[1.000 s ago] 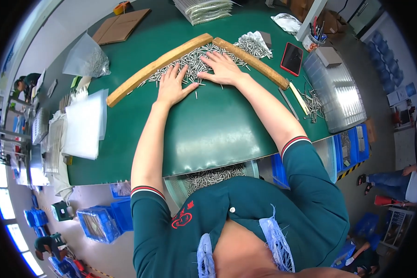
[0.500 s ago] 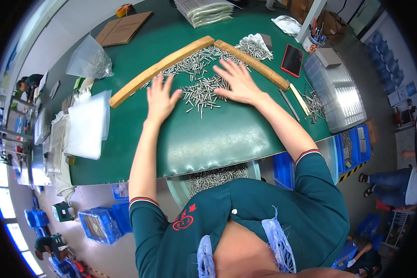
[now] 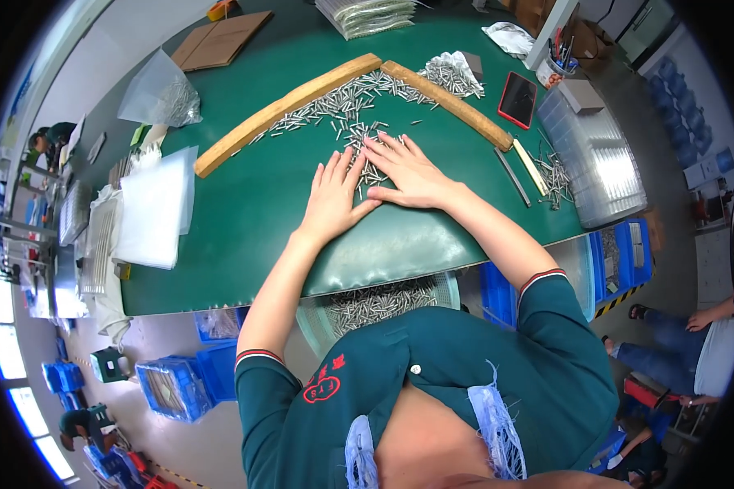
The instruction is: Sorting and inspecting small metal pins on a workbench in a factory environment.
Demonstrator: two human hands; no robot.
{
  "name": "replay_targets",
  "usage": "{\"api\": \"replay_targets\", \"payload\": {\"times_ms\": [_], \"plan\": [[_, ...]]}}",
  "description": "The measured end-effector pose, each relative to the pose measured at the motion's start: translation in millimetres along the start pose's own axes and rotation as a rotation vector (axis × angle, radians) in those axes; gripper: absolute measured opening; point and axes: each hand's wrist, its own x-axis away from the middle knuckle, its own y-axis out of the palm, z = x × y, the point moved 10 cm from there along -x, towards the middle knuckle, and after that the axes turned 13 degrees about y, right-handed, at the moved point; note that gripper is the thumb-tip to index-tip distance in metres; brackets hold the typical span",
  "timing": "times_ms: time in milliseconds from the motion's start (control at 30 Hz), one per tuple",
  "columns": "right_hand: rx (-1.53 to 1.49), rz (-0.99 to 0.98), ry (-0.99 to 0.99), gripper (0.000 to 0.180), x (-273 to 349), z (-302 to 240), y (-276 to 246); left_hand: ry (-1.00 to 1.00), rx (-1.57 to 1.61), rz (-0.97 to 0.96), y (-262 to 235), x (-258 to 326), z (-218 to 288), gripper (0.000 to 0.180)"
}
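Observation:
Many small metal pins [image 3: 341, 104] lie loose on the green table, along two wooden bars that meet in a wide angle. My left hand [image 3: 333, 196] is flat with fingers stretched out, its fingertips at the near part of the pile. Beside it my right hand [image 3: 412, 173] also lies flat, fingers extended over the pins. The two hands almost meet, with a narrow strip of pins between them and some hidden under the fingers. The left wooden bar [image 3: 285, 112] and the right wooden bar [image 3: 448, 106] stand beyond my hands.
Below the table edge, a green basket [image 3: 314, 324] holds more pins. A phone [image 3: 517, 101], a clear plastic box [image 3: 591, 159] and a heap of longer metal pieces [image 3: 556, 181] lie at right. Plastic sheets [image 3: 151, 216] and a bag of pins [image 3: 171, 94] are at left.
Both hands have come closer together and nearer to me, the left one moving right. Pins between them have been gathered into a narrower strip, with a few scattered beyond.

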Motion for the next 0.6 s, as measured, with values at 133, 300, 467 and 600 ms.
{"api": "replay_targets", "payload": {"times_ms": [133,300,467,600], "plan": [[0.051,-0.06,-0.055,0.074,27.0,-19.5,6.2,-0.07,-0.023,0.053,-7.3,29.7,25.6,0.084],[-0.02,0.047,-0.013,0.074,24.5,-20.3,-5.7,-0.071,-0.086,0.018,-4.1,28.8,26.1,0.082],[-0.285,0.182,0.027,0.066,63.4,-12.3,-39.0,-0.122,-0.063,0.147,-27.0,55.8,34.8,0.08],[-0.408,0.275,0.264,0.04,117.7,11.5,-46.4,-0.225,-0.001,0.301,-47.5,98.6,44.9,0.056]]}}
